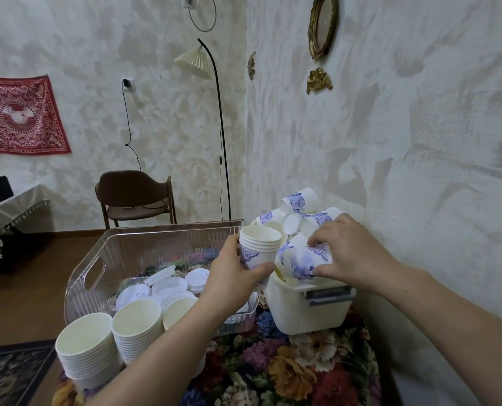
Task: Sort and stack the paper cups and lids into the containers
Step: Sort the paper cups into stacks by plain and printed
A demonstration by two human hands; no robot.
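Left hand (238, 269) grips a short stack of cups (258, 249) upright, mouth open to take the next; right hand (346, 253) curls round a blue-patterned cup (305, 260) atop the heaped white bin (305, 309) at the tabletop's right edge; lids (167, 287) lie in the clear basket (97, 271) alongside.

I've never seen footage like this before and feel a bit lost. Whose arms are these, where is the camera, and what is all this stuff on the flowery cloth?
There is no machine: one camera, worn on a person's head, looks down at their two hands. The left hand grips a nested stack of blue-patterned cups. The right hand holds a loose cup lying on the heap in the white bin. The clear container holds white lids. Stacks of plain cups stand at its near end.
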